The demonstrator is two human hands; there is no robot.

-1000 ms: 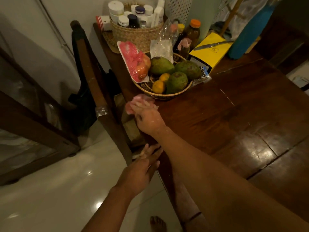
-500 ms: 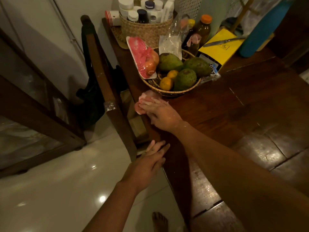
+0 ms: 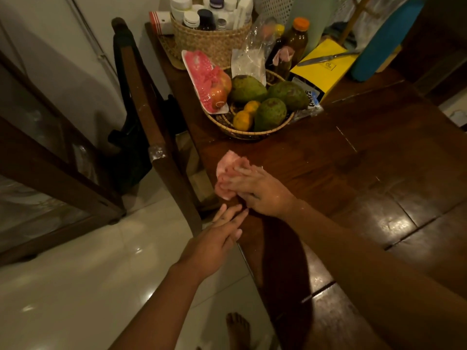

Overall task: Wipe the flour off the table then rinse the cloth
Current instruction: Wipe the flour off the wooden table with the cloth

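A crumpled pink cloth lies pressed to the dark wooden tabletop close to its left edge, pinned under my right hand, whose flour-dusted fingers spread flat over the cloth rather than closing round it. My left hand hangs just off the tabletop's edge below the cloth, fingers straight and together, palm turned up toward the rim, gripping nothing; its fingertips come close to the right hand's heel. Faint white flecks of flour streak the wood to the right of the cloth, and the boards nearer me shine wet under the light. Beyond the cloth stands a shallow woven fruit basket holding three green avocados, two small oranges and a white foam tray of red fruit in pink netting, tilted against the rim. Behind it a taller wicker basket is packed with bottles and jars; to its right stand an amber bottle with an orange cap and a clear plastic bag. A knife rests on a yellow box beside a blue bottle. A wooden chair stands tucked against the tabletop's left side above pale glossy floor tiles, where my bare foot shows.
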